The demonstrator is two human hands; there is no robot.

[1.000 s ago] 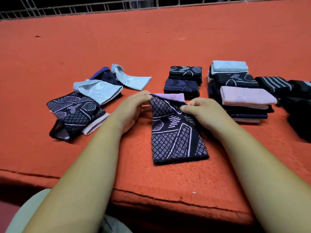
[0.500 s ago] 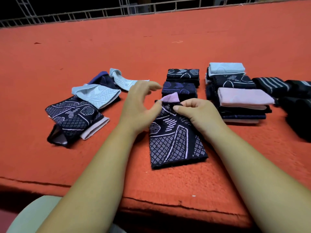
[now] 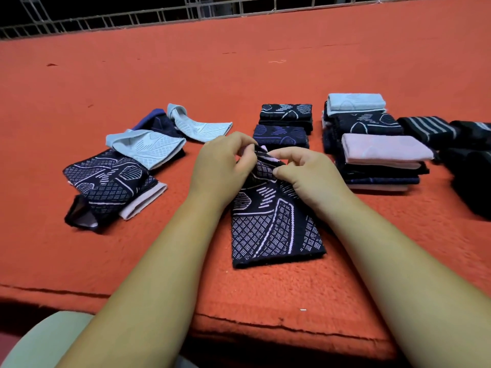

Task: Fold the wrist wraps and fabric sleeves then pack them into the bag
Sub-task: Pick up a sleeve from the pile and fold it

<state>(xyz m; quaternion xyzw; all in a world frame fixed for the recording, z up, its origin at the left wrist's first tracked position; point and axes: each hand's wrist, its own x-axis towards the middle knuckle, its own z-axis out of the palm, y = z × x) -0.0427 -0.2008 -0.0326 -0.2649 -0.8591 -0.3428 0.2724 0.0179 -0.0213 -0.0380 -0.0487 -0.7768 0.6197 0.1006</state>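
I can't see the far end of the patterned sleeve [image 3: 271, 224]: the fingers of the left hand [image 3: 220, 166] and right hand [image 3: 308, 176] cover it. The dark pile [image 3: 473, 181] at the right runs off the frame and is too black for me to count pieces, and the pale green shape [image 3: 39, 338] at bottom left is cut off too.

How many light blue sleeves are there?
3: a loose sleeve and a second sleeve in the left pile, a folded sleeve atop the right stack. More may be hidden.
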